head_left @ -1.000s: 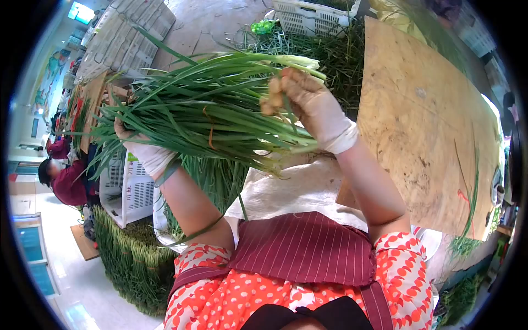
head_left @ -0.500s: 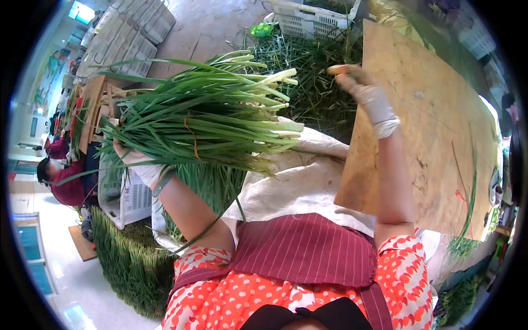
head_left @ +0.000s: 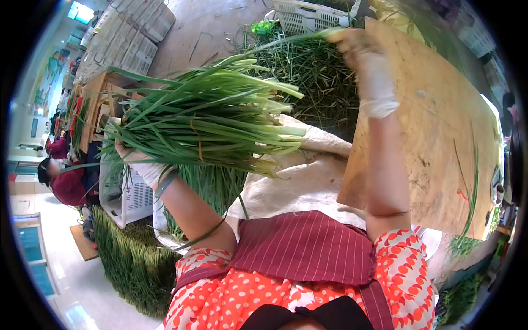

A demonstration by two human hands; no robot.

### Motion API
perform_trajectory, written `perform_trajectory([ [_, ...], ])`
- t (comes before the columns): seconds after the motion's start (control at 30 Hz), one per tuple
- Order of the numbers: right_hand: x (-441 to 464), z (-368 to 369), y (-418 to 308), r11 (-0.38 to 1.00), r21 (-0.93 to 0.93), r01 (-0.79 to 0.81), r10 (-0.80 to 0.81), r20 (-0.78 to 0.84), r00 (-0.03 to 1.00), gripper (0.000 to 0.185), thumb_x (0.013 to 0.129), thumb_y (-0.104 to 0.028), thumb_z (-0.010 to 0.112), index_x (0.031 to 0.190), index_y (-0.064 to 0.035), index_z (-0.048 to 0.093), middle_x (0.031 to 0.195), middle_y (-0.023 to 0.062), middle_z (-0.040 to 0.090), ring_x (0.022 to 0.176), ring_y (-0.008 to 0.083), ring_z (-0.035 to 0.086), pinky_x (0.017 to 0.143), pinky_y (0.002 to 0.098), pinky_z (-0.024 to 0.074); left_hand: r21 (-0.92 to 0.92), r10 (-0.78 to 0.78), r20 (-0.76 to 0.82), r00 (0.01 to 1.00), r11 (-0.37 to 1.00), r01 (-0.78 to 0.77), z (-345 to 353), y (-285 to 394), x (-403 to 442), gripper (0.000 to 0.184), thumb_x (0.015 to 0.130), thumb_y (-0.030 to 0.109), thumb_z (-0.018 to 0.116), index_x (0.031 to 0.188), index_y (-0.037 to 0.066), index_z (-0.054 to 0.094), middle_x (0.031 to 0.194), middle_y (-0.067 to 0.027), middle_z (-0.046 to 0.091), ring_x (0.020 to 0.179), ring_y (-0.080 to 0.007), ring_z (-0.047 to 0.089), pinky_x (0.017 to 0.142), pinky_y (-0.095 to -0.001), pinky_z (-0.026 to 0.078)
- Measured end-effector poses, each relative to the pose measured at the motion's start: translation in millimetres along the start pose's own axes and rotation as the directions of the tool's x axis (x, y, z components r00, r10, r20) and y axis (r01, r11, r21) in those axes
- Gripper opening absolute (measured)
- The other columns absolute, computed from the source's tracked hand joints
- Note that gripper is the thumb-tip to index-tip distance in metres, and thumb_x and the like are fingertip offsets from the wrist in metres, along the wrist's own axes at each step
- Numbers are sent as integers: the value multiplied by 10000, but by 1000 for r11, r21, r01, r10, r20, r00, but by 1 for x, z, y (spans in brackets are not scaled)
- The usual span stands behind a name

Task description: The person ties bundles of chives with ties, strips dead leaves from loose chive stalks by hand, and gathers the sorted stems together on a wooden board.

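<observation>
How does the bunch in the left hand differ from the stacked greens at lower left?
The held bunch is lifted in the left hand; the stacked greens stand low, out of hand.
The held bunch lies roughly level, pale ends rightward; the stacked greens have paler tops above darker sides.
The held bunch is far smaller than the stacked greens.
Both are long, thin and green.

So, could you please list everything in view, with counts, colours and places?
Leafy bunch: one, green, centre left
Long leaf: at least one, green, top centre
Loose clippings: many, green, top centre
Open crates: at least two, white, top and left
Stacked crates: several, whitish, upper left
Wooden board: one, tan, right
Cloth: one, whitish, below bunch
Bundle stack: one, green, lower left
Co-worker: one clearly, dark-red top, far left
Apron: one, maroon, bottom
Left hand: one, white-gloved, holding bunch
Right hand: one, white-gloved, upper right, holding leaf
</observation>
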State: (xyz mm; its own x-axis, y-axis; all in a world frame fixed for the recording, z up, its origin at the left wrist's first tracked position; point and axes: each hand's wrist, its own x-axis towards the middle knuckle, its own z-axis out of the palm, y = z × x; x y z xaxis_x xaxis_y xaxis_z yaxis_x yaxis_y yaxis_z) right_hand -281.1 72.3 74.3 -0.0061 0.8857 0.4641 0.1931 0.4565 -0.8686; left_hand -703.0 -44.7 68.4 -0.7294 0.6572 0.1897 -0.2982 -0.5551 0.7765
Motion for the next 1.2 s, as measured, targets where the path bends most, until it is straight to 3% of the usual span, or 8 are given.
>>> perform_trajectory([
  [0.13,23,-33,61,969,248,-3,122,-469,875,417,869,-421,489,1005,-38,583,911,112,618,811,229,608,685,326,501,-121,-101,-132,986,989,85,10,8,-10,413,847,324,423,1122,38,539,1147,-147,549,1059,-282,514,910,-457,409],
  [0.23,2,-16,59,234,-972,-3,-74,-21,997,579,777,-433,598,1251,-137,446,1017,105,608,951,288,584,805,377,466,-188,-168,-92,982,971,148,-8,5,-3,430,849,342,437,1166,61,511,1195,-129,525,1097,-273,487,930,-445,394],
  [0.33,-11,36,33,988,-113,-104,134,308,942,371,792,-242,640,1134,-111,579,1192,67,553,1063,174,537,932,298,405,-94,-134,-105,985,988,124,-7,1,-1,437,872,334,392,1195,57,493,1217,-128,512,1118,-275,473,958,-444,365],
  [0.57,-15,88,26,891,388,-234,66,401,914,146,823,-77,594,951,-15,625,923,65,647,821,111,589,771,257,484,-139,-131,-234,963,985,100,21,0,-9,401,882,317,381,1161,66,520,1198,-119,529,1101,-263,492,943,-438,380],
  [0.77,16,-10,80,932,-117,-343,272,-400,875,245,818,-261,614,944,-60,672,862,56,659,837,128,563,785,276,444,-78,-60,-15,998,995,59,-49,0,21,312,868,249,426,1096,56,518,1083,-113,579,997,-244,549,859,-415,448],
  [0.9,-21,-1,62,705,-709,27,30,67,997,438,765,-465,612,1047,-131,637,1039,136,622,935,205,594,789,331,463,-178,-128,-30,991,977,121,-64,-2,35,405,856,327,388,1136,71,530,1151,-135,547,1051,-275,516,893,-456,419],
  [1.0,-50,41,36,898,-69,-434,392,572,720,433,813,-366,601,1069,-17,598,1046,127,619,936,171,586,813,292,463,-35,-7,-79,997,999,4,-39,-8,23,404,856,323,391,1129,61,533,1149,-149,545,1041,-282,522,888,-469,426],
  [1.2,-64,99,17,394,497,-773,238,757,608,308,840,-176,600,1076,21,566,1010,101,622,862,144,603,760,266,507,-33,-23,-21,1000,999,22,-3,-7,0,374,872,270,371,1107,20,520,1103,-161,561,982,-278,556,840,-426,471],
])
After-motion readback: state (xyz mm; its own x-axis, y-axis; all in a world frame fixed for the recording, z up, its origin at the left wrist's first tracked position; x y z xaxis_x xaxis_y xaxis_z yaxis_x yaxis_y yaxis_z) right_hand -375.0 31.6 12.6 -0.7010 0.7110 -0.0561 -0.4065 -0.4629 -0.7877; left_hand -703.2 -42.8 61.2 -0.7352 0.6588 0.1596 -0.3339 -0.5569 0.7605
